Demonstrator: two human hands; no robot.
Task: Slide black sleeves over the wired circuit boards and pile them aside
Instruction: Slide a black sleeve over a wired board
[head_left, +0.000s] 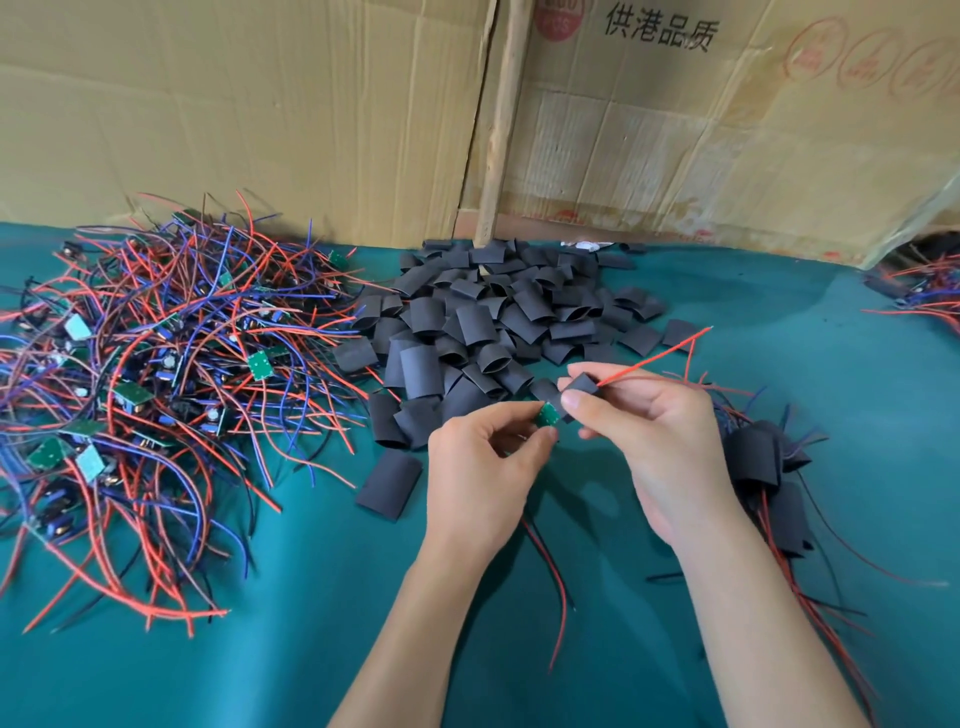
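Above the middle of the green-covered table, a left hand pinches a small green circuit board, mostly hidden by fingers, while the right hand grips a black sleeve; a red wire emerges from the sleeve's far end.

1. Black printed Chinese characters "供港品质" stand on the right cardboard sheet, toward 1 o'clock in the view, near the top edge.
2. A red round label sits on the same cardboard at 12 o'clock, cut off by the top edge; its pale lettering is too blurred to read.
3. 3 faint red circular stamps line up on that cardboard at 2 o'clock; the characters inside them cannot be read.
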